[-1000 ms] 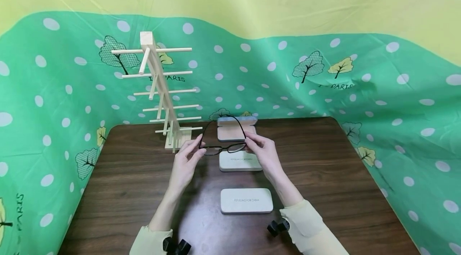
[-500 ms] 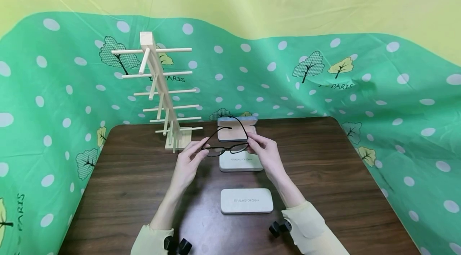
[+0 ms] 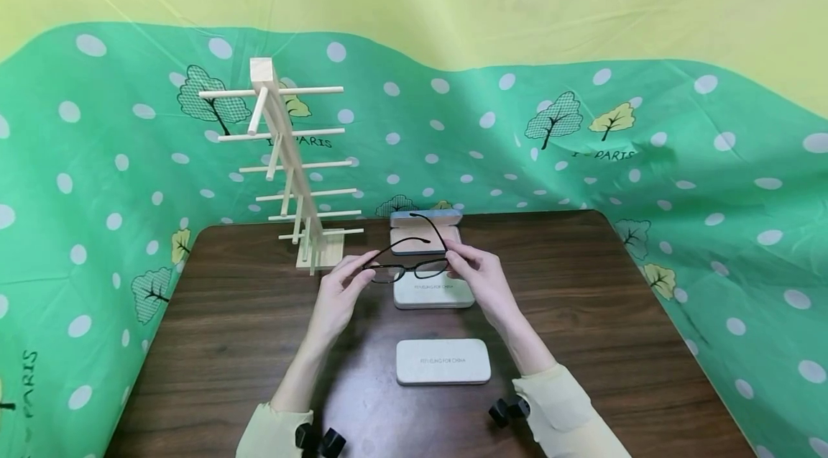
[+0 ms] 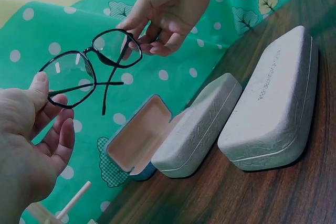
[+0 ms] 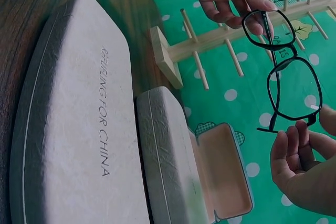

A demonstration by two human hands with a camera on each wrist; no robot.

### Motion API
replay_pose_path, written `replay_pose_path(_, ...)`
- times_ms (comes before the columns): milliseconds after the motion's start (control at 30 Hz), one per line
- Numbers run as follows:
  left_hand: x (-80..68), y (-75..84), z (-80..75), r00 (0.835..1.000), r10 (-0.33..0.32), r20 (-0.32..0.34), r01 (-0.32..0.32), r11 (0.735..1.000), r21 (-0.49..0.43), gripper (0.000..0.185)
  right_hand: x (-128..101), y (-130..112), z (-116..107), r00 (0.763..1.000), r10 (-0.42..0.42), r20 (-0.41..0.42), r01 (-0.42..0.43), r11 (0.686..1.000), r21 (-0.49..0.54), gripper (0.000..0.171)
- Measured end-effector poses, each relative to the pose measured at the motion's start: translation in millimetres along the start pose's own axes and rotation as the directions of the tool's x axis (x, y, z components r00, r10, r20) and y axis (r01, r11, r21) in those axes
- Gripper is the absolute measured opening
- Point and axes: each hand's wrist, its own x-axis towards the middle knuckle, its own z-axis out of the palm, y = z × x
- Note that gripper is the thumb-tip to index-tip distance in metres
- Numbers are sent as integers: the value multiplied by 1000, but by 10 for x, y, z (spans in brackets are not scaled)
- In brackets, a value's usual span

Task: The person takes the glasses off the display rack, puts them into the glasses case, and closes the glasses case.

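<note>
Green polka-dot cloth w/ tree prints [image 3: 582, 142] wraps the back & both sides, yellow band above it; dark wood-grain table [image 3: 226, 343] fills the lower half of the head view. Pale wooden rack [image 3: 291, 170] w/ horizontal dowel rungs stands on its small base at the table's back left, no items hung on it. Three pale textured cases sit in a row down the table's centre: the near closed case [image 3: 443, 361] w/ printed lettering lies closest to the person, well apart from the hands; a 2nd closed case [image 3: 432, 294] is just beyond it, right under the hands; the open case [image 3: 423, 231] is at the back, lid up, peach lining showing, touching or nearly touching the 2nd case per the wrist views. Left hand [image 3: 339, 292] & right hand [image 3: 481, 282] are both raised over the 2nd case, each in a pale yellow sleeve. Black-framed glasses [image 3: 404, 267] are held in the air betw. the two hands, above the 2nd case & in front of the open one: left hand pinches the left end of the frame w/ thumb & fingertips, right hand pinches the right end. One temple arm is folded across behind the lenses, the other sticks out & up toward the open case
</note>
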Motion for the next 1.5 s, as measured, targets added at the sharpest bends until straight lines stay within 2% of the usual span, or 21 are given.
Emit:
replay_pose_path(233, -3, -25, 14, 999, -34, 9, 34, 999, -26, 32, -22, 22, -25, 999, -38, 20, 38, 999, -8, 48)
replay_pose_path(500, 7, -25, 24, 998, -47, 37, 49, 997, -51, 31, -14, 51, -63, 996, -87, 15, 88, 993, -72, 46)
replay_pose_path(733, 13, -26, -7, 996, -66, 65, 71, 995, -70, 30, 8, 60, -37, 993, -118, 21, 119, 990, -81, 43)
replay_pose_path(1000, 40, -36, 56, 993, -78, 84, 86, 992, -92, 27, 31, 105, -110, 992, -127, 19, 129, 983, -131, 39)
replay_pose_path(1233, 95, -66, 109, 994, -82, 73, 90, 988, -122, 27, 68, 68, -178, 989, -136, 64, 146, 972, -184, 39)
replay_pose_path(1500, 66, -101, 36, 993, -100, 61, 106, 989, -107, 26, 62, 122, -93, 989, -127, 72, 138, 972, -190, 36)
